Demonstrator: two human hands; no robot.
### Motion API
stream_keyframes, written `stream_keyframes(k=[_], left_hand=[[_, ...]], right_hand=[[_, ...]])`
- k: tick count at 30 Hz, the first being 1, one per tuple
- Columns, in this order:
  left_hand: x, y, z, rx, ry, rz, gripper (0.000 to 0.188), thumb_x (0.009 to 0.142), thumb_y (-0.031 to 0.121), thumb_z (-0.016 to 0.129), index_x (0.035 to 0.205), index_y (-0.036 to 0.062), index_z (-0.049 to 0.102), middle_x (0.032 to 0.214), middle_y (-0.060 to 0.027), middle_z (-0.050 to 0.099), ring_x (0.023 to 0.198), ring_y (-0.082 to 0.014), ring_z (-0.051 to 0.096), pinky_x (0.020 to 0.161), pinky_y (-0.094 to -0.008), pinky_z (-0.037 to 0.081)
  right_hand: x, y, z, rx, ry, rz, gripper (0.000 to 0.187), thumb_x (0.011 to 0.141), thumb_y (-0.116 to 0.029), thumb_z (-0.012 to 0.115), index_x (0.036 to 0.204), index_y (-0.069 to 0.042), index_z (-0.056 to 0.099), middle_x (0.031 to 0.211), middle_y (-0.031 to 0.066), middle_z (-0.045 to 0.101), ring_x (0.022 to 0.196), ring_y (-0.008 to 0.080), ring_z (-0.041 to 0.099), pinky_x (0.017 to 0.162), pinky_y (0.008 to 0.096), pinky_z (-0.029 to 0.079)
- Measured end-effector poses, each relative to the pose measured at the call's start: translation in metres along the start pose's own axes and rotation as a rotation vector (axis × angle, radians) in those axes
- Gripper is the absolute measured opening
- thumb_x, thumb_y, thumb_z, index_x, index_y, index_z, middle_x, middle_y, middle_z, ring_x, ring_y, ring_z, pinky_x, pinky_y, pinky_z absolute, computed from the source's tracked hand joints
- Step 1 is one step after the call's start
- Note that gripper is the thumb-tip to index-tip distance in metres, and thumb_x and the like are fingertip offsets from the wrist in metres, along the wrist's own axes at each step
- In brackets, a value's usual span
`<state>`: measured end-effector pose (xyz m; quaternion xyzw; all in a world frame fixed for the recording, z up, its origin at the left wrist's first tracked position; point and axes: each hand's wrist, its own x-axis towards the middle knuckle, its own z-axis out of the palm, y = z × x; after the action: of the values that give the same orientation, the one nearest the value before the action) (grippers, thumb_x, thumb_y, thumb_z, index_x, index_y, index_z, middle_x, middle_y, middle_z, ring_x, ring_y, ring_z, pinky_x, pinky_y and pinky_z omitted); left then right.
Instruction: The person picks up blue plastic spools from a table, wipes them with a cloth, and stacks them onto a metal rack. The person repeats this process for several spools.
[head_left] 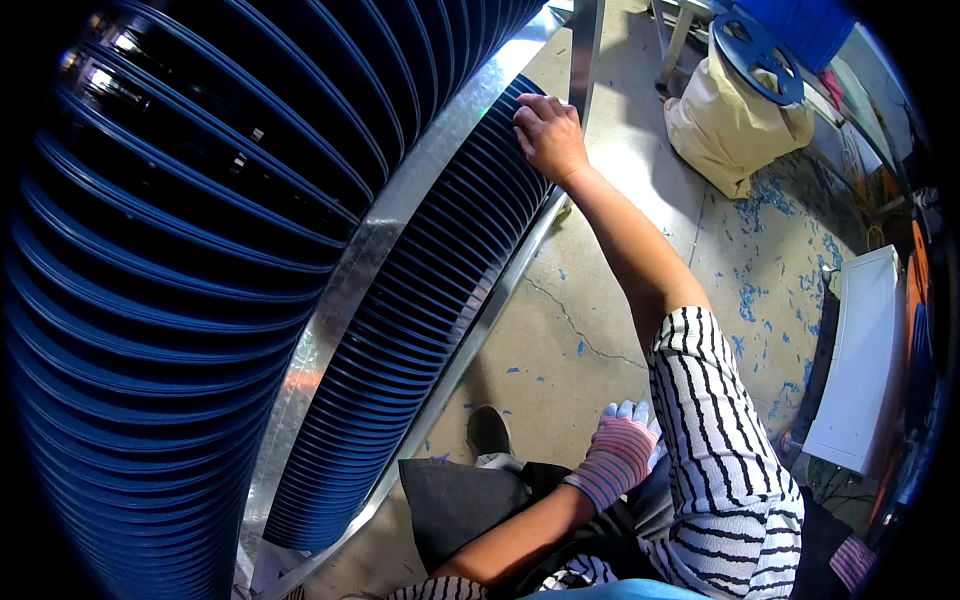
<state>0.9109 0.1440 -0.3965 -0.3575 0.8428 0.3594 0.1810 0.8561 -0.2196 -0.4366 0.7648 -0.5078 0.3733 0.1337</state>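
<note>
My bare right hand (550,135) reaches to the far end of a long row of thin blue plastic discs (420,270), packed edge to edge in a metal channel. Its fingers are bent over the rims of the end discs and touch them; the fingertips are partly hidden. My left hand (618,455) wears a pink, grey and white striped glove and rests low by my legs, away from the discs. The gloved fingers point forward, partly covered by my right sleeve, and nothing shows in them.
A second row of larger-looking blue discs (160,330) fills the left side, behind a metal divider (345,265). A cream sack (735,125) with a blue spoked reel flange (758,58) on top stands far right. Blue scraps (750,290) litter the floor near a white panel (853,360).
</note>
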Motion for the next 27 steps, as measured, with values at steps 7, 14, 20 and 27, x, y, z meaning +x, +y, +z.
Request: stream_keyframes(k=[7, 14, 20, 27], left_hand=[[0.001, -0.006, 0.01, -0.034, 0.176, 0.073, 0.031, 0.082, 0.033, 0.058, 0.106, 0.0135, 0.063, 0.123, -0.0151, 0.055, 0.115, -0.0315, 0.05, 0.094, -0.0446, 0.037], [-0.004, -0.003, -0.005, -0.013, 0.042, 0.025, 0.033, 0.082, 0.032, 0.058, 0.107, 0.0116, 0.063, 0.125, -0.0163, 0.054, 0.117, -0.0324, 0.05, 0.097, -0.0449, 0.035], [0.002, -0.004, 0.008, 0.019, 0.075, 0.025, 0.028, 0.081, 0.032, 0.057, 0.1, 0.0129, 0.067, 0.123, -0.0168, 0.056, 0.117, -0.0334, 0.05, 0.097, -0.0465, 0.035], [0.003, -0.003, 0.012, 0.017, 0.127, 0.042, 0.027, 0.081, 0.031, 0.056, 0.096, 0.013, 0.069, 0.125, -0.0177, 0.055, 0.117, -0.0352, 0.051, 0.098, -0.0471, 0.034]], right_hand=[[0.003, -0.003, -0.001, -0.004, 0.026, -0.161, 0.032, 0.075, -0.005, 0.063, 0.104, -0.016, 0.056, 0.127, 0.0053, 0.05, 0.116, 0.0258, 0.049, 0.096, 0.0403, 0.039], [-0.002, -0.004, -0.003, 0.059, -0.035, -0.248, 0.033, 0.076, -0.002, 0.059, 0.103, -0.019, 0.061, 0.129, 0.0059, 0.05, 0.122, 0.0267, 0.045, 0.099, 0.0406, 0.038], [-0.001, -0.013, -0.003, 0.107, -0.017, -0.127, 0.017, 0.074, -0.011, 0.064, 0.091, -0.015, 0.061, 0.126, 0.0029, 0.052, 0.12, 0.0252, 0.047, 0.098, 0.0414, 0.038], [0.001, -0.02, -0.003, 0.113, -0.013, -0.121, 0.022, 0.072, -0.009, 0.069, 0.091, -0.012, 0.058, 0.123, 0.0083, 0.052, 0.118, 0.0278, 0.047, 0.097, 0.0426, 0.037]])
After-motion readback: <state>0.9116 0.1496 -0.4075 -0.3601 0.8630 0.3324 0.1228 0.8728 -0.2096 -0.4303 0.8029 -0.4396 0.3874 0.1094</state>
